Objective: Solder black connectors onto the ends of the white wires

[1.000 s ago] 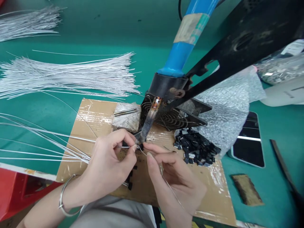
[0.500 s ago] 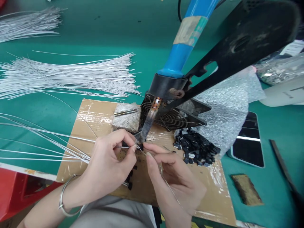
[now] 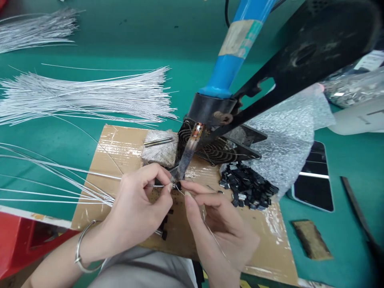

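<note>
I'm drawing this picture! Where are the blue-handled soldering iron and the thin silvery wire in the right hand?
Blue-handled soldering iron (image 3: 225, 73): head view, on its blue handle.
Thin silvery wire (image 3: 216, 241): head view, on its lower stretch.

A phone (image 3: 315, 191) lies at the right of the frame on the green tabletop (image 3: 135, 48), a worn brown pad (image 3: 312, 240) below it; something red (image 3: 15, 240) occupies the lower left.

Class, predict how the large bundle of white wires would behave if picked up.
The large bundle of white wires would probably spread apart, since no tie shows. Individually they are likely light and springy, being thin, mostly straight and only gently bowed.
</note>
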The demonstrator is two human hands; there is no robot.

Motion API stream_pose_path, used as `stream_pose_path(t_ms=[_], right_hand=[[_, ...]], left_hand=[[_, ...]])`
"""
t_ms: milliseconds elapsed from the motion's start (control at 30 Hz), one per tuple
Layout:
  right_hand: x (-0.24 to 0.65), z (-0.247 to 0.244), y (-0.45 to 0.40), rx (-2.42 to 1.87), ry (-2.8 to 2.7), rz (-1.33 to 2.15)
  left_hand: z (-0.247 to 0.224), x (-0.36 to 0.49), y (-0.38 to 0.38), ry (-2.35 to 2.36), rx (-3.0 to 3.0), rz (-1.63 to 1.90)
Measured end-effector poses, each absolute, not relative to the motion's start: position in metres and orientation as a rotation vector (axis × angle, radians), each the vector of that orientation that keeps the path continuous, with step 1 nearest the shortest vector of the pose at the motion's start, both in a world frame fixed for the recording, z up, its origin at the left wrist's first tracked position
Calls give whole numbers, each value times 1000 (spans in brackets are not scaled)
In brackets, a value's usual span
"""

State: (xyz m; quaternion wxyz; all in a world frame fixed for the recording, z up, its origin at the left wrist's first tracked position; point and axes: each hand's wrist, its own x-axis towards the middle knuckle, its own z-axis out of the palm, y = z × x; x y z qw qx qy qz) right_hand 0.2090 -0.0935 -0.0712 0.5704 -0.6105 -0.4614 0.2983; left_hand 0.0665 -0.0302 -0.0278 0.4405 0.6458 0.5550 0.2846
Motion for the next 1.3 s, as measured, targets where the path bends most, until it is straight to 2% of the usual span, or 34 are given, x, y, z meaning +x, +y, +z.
stream_pose_path(t_ms=[1300], right_hand=[[208, -72, -95, -1416, -1115, 656]], left_hand=[[-28, 66, -32, 1381, 1579, 681]])
